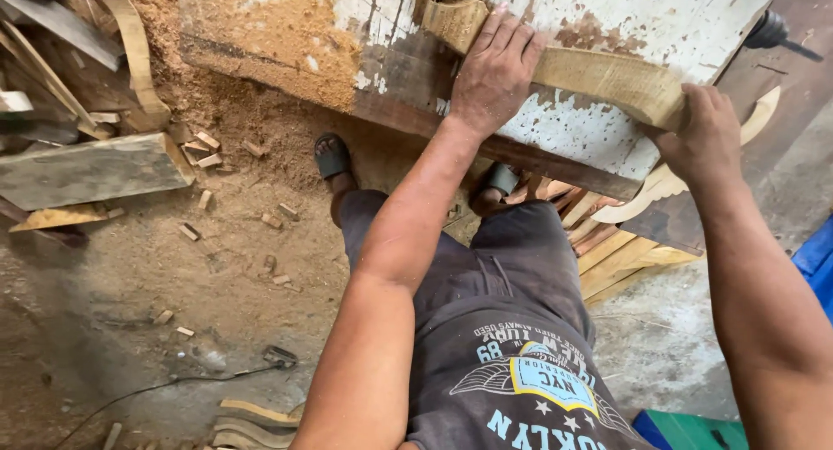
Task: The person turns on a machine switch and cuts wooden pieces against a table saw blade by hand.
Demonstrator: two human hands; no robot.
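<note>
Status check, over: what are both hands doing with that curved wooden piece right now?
Left hand pressed flat on curved wooden piece. Right hand gripping its other end. Piece lies on worn white table. Sawdust pile beside it, nothing blocking.

A curved wooden piece (581, 72) lies flat on the worn, white-painted desk (607, 137). The left hand (496, 72) presses down on the piece's left part, fingers (512, 33) spread over it. The right hand (707, 137) grips the piece's right end at the desk's edge. Sawdust (278, 42) is heaped on the desk left of the piece. Below the desk, small wood offcuts (204, 151) litter the floor (130, 276).
</note>
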